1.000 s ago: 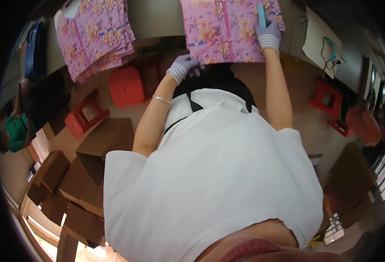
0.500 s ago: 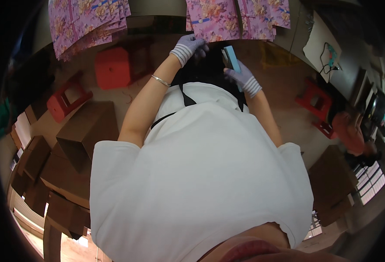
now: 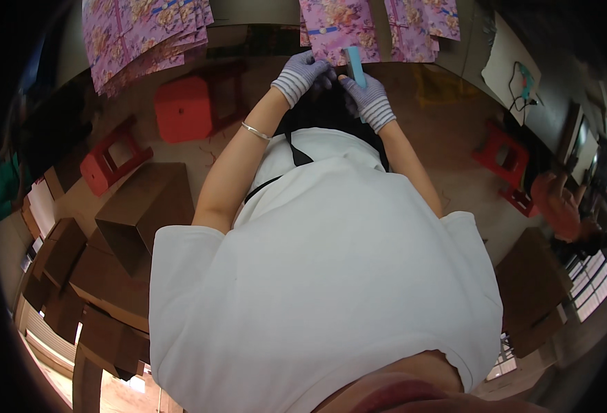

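Observation:
A light blue stapler [image 3: 354, 67] is gripped in my right hand [image 3: 372, 98], which wears a lilac knit glove with a striped cuff. Its head overlaps the near edge of a pink floral-printed sheet [image 3: 341, 31] at the table's edge. My left hand [image 3: 305, 74], gloved the same way, has its fingers curled at that sheet's near left corner, pinching it. Part of those fingers is in shadow. To the right lies another batch of floral sheets [image 3: 412, 34], and to the left a fanned stack of floral sheets [image 3: 138, 41] overhangs the edge.
Red stools [image 3: 183, 110] stand on the floor at left, with another red stool [image 3: 503, 155] at right. Open cardboard boxes [image 3: 145, 199] are piled behind on the left. A person [image 3: 558, 206] sits far right. A cable [image 3: 520, 89] lies on the right-hand table.
My right hand has brought the stapler up and left to the sheet's edge, closer to my left hand. The middle sheet has separated from the batch on the right.

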Tool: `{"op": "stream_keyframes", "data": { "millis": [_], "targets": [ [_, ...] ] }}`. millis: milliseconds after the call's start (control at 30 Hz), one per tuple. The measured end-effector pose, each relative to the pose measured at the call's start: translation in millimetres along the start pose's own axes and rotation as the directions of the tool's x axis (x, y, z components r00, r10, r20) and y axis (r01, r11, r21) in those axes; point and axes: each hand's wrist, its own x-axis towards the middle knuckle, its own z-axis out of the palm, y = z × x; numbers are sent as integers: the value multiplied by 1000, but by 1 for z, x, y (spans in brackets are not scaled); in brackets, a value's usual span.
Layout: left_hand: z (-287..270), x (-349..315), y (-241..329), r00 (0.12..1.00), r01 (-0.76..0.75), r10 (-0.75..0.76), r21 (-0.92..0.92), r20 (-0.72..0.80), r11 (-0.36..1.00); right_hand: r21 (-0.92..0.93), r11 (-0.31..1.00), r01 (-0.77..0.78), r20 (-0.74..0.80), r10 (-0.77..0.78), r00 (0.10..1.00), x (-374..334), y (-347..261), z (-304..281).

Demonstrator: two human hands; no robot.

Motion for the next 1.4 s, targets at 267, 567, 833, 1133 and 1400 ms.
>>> {"op": "stream_keyframes", "data": {
  "millis": [267,567,833,1133,1400],
  "targets": [
    [-59,-16,-38,960,-209,140,-290,-243,934,8,999,53,153,-54,987,-52,-19,-54],
    [-56,1,-107,991,-1,107,-809,76,588,-653,754,-76,-230,-102,968,33,4,-52],
    [-3,24,-49,997,77,-77,-374,14,924,-446,892,-72,-176,-9,984,24,-4,-60],
    [26,15,-1,971,-68,-84,-592,-224,803,-214,963,162,-17,-169,985,-37,44,-84],
    [20,36,-23,976,-80,-64,-620,-206,781,522,853,4,-64,35,997,-29,43,-53]
  ]
}}
